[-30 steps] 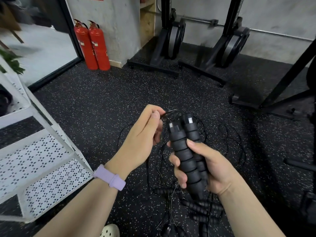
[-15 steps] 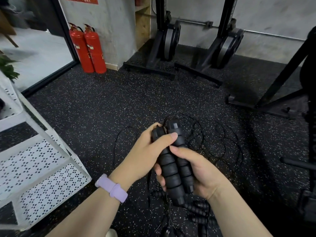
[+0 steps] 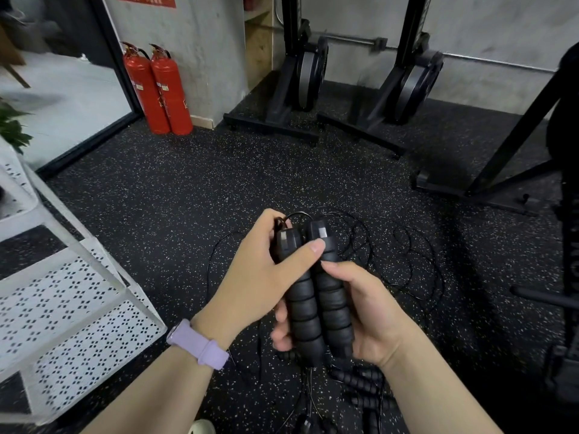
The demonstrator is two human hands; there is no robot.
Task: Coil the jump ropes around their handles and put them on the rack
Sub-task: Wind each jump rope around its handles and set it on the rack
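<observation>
**Two jump rope handles held together in both hands**

Nearest to the camera, some spare ribbed handles [image 3: 360, 382] lie on the speckled rubber floor [image 3: 175, 195], partly hidden under the arms. Above them the right hand [image 3: 368, 311] grasps the lower half of two black foam handles [image 3: 316, 296], which stand side by side and touch each other, tops pointing away from the person. Its fingers curl around them from behind and the thumb lies on the front. The left hand [image 3: 266, 274], with a lilac wristband [image 3: 199, 344], closes around the upper part; its thumb presses across both handles. At their tops a thin black rope [image 3: 404, 258] comes out and lies behind in loose loops on the floor. At the left stands a white perforated metal rack [image 3: 65, 311], near the left arm but not touching. Far back, two red fire extinguishers [image 3: 158, 89] stand against a concrete wall, beside black gym machines [image 3: 300, 86].
</observation>
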